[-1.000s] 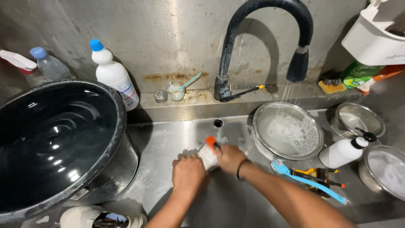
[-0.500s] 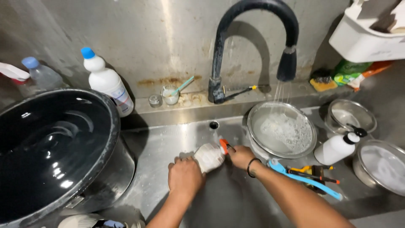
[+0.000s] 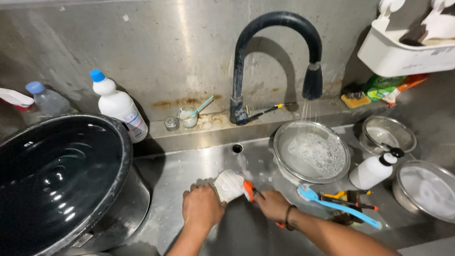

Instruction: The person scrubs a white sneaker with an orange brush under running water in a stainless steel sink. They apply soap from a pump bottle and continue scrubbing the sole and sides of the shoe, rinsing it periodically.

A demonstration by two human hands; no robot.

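Observation:
My left hand (image 3: 203,206) grips a small white ribbed object (image 3: 228,185) low in the steel sink (image 3: 189,166). My right hand (image 3: 272,204) holds a brush with an orange head (image 3: 249,190) pressed against the white object's right side. Both hands sit near the sink's front, left of a steel bowl (image 3: 312,150) of soapy water. A black curved tap (image 3: 279,28) runs water into that bowl.
A big black pot (image 3: 57,175) fills the left. A white bottle with a blue cap (image 3: 117,105) stands on the ledge. At right lie a blue brush (image 3: 339,206), a white pump bottle (image 3: 374,169), two more steel bowls (image 3: 386,132) (image 3: 426,187), and a white rack (image 3: 403,47).
The white object has turned and shifted slightly left between my hands. The orange brush moved from its top to its right side. The view dropped a little.

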